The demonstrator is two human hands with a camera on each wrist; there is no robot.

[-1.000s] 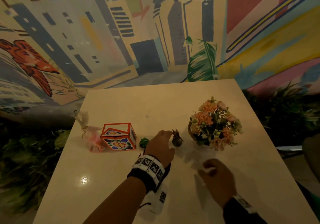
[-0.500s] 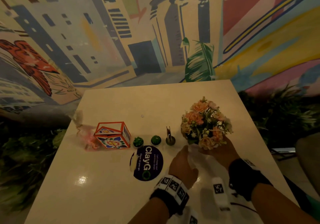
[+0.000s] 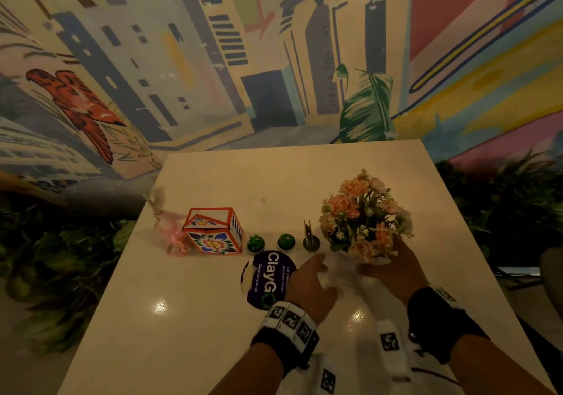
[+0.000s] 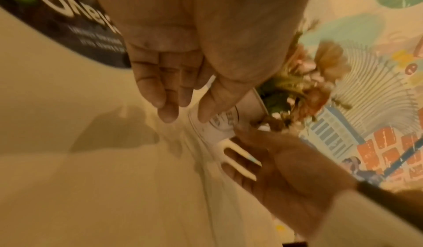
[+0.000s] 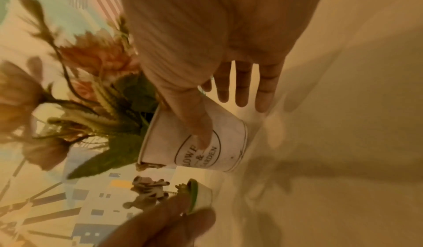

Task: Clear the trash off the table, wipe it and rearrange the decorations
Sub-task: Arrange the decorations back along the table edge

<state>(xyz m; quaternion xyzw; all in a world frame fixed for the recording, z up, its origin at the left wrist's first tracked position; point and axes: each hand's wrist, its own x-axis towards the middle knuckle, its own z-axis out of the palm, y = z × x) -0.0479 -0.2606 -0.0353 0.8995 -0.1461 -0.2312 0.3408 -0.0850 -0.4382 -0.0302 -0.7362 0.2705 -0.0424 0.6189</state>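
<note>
A white pot of pink and orange flowers (image 3: pixel 365 216) stands right of centre on the cream table (image 3: pixel 213 318). My right hand (image 3: pixel 382 268) holds this pot (image 5: pixel 231 153), thumb across its printed front, fingers (image 5: pixel 242 95) straight along the far side. My left hand (image 3: pixel 320 265) hovers just left of the pot (image 4: pixel 225 122), fingers loose and empty. In a row to the left stand a dark little pot (image 3: pixel 311 242), two small green cacti (image 3: pixel 286 241) (image 3: pixel 255 243), a painted orange box (image 3: pixel 213 231) and a pink wrapped bag (image 3: pixel 173 237).
A round dark "ClayGo" sticker (image 3: pixel 268 278) lies on the table in front of the cacti. A painted mural wall (image 3: pixel 274 59) rises behind the table. Leafy plants (image 3: pixel 54 257) line both sides below the table edges.
My left hand drew back from the dark little pot toward the flower pot, uncovering the sticker. My right hand rose from the table and took hold of the flower pot.
</note>
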